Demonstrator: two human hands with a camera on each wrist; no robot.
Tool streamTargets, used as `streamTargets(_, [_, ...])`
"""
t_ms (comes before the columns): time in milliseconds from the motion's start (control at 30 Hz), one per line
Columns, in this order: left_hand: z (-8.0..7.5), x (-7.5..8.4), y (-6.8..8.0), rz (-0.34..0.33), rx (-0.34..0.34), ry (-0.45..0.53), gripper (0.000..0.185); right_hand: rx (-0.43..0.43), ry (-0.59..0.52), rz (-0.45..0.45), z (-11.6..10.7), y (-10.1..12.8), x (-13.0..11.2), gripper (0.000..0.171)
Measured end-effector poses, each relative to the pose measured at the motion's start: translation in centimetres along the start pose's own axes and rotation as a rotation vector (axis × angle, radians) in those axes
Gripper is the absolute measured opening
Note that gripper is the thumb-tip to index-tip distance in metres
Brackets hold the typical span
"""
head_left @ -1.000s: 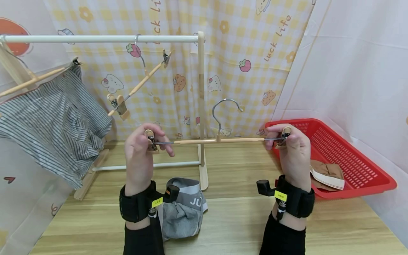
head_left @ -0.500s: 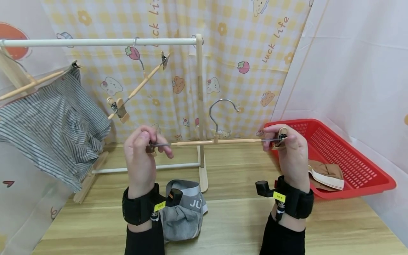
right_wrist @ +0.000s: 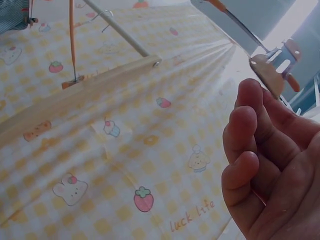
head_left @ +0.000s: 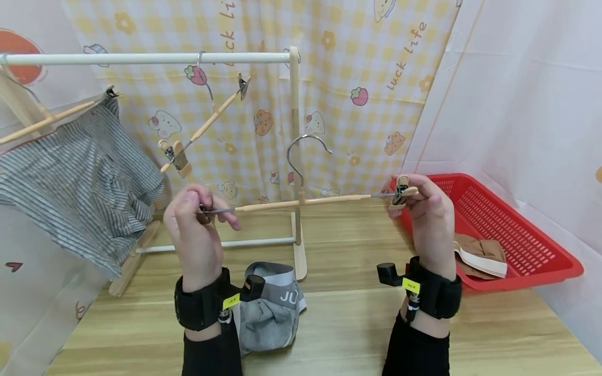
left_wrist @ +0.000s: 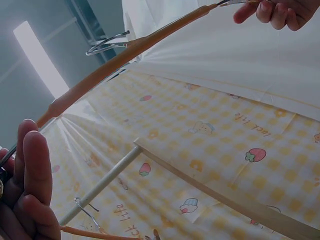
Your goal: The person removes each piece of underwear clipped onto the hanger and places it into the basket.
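Observation:
A clip hanger (head_left: 277, 204), a wooden bar with a metal hook (head_left: 288, 156), is held up between both hands above the table, its right end slightly higher. My left hand (head_left: 197, 235) grips the left end, where the clip (head_left: 205, 213) is mostly hidden by the fingers. At the other end, my right hand (head_left: 430, 224) has its fingers curled behind the right clip (head_left: 400, 194), the thumb standing back from it. In the right wrist view that clip (right_wrist: 270, 72) shows just above the fingertips (right_wrist: 250, 92). Grey underwear (head_left: 270, 318) lies on the table below, near the left wrist.
Behind the hands stands a rack with a white rail (head_left: 141, 58) and a wooden post (head_left: 295, 120). Striped shorts (head_left: 84, 156) and a bare clip hanger (head_left: 211, 120) hang there. A red basket (head_left: 531, 219) on the right contains a brown garment (head_left: 484, 253).
The hanger has shifted left, and its right end has risen a little. My left hand has moved left with it. The right clip sits further toward the right fingertips, with the thumb off it.

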State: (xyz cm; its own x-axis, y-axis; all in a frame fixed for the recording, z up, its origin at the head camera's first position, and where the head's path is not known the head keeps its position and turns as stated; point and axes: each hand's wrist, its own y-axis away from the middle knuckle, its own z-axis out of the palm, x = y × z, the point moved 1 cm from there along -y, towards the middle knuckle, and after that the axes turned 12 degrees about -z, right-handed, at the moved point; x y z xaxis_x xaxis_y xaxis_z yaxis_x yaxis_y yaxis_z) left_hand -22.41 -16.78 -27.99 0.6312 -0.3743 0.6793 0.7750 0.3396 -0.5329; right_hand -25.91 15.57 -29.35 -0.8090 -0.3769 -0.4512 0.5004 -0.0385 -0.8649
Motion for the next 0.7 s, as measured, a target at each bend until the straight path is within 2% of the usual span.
streamTargets(300, [-0.11,0.25,0.19,0.016,0.067,0.007,0.027,-0.004,0.053,0.047,-0.27,0.27,0.07,0.048])
streamTargets(700, [-0.13,0.28,-0.10,0.048,0.087,0.034,0.028,-0.034,0.058,0.046,-0.61,0.33,0.61,0.035])
